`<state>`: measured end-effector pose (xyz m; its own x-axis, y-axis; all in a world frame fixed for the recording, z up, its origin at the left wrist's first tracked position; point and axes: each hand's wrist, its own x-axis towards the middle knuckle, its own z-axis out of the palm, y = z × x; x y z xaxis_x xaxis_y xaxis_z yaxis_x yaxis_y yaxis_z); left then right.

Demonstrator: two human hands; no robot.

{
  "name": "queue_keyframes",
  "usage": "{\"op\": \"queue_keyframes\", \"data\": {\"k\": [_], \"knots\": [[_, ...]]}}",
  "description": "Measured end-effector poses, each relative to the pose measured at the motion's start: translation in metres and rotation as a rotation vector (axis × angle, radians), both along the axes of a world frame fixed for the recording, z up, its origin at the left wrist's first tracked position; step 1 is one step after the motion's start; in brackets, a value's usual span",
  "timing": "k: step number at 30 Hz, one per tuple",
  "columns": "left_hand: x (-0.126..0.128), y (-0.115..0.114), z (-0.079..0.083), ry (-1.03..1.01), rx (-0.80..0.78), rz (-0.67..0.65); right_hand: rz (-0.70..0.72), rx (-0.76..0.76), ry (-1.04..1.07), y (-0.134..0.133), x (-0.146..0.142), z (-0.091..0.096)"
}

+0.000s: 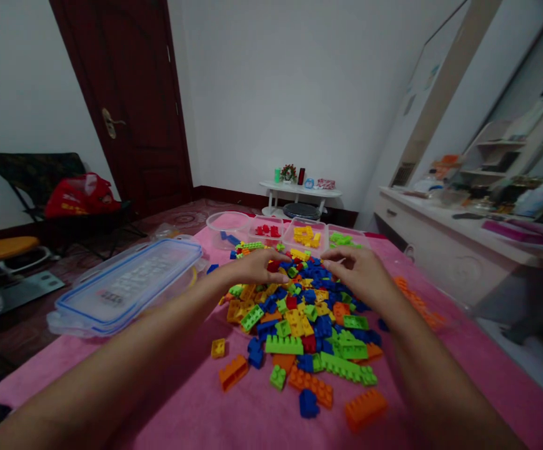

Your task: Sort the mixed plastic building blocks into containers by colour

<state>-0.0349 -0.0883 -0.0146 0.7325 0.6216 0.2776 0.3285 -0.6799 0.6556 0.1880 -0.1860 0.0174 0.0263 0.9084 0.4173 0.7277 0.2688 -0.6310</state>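
A large heap of toy building bricks (299,322) in yellow, blue, green, orange and red lies loose on a pink cloth (182,400). Over the far left part of the heap is my left hand (257,265), thumb and fingers apart, with red bricks (273,267) showing in the gap. My right hand (358,267) hovers at the far right side, fingers curved and thumb apart, close to blue bricks (320,272). Neither hand visibly holds a brick. Some fingertips are hard to make out against the heap.
Behind the heap stand clear tubs: a round one (212,220) with blue bricks, then ones holding red bricks (269,231), yellow bricks (305,236) and green bricks (341,239). A blue-rimmed lidded box (130,287) lies left. Orange bricks (418,303) sit right.
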Motion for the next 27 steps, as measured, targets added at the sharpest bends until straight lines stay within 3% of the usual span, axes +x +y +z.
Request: {"op": "queue_keyframes", "data": {"k": [4,8,11,14,17,20,24,27], "knots": [[-0.006,-0.007,-0.002,-0.022,0.096,0.129,0.168,-0.152,-0.181,-0.009,-0.013,-0.004],[-0.026,-0.002,0.008,0.032,0.115,0.337,0.324,-0.24,-0.413,-0.022,-0.035,-0.013],[-0.041,-0.004,0.013,0.159,0.076,0.411,0.292,-0.277,-0.623,-0.025,-0.047,-0.022],[-0.044,-0.009,0.009,0.221,0.06,0.374,0.17,-0.241,-0.715,-0.019,-0.049,-0.028],[-0.037,-0.011,-0.001,0.188,0.099,0.324,0.018,-0.186,-0.714,-0.008,-0.042,-0.033],[-0.033,-0.009,-0.005,0.19,0.096,0.302,-0.031,-0.148,-0.619,0.001,-0.034,-0.035],[-0.042,-0.009,0.011,0.213,0.041,0.264,-0.047,-0.06,-0.433,0.001,-0.033,-0.03],[-0.052,-0.011,0.025,0.243,-0.002,0.22,0.005,-0.092,-0.381,-0.004,-0.037,-0.022]]}}
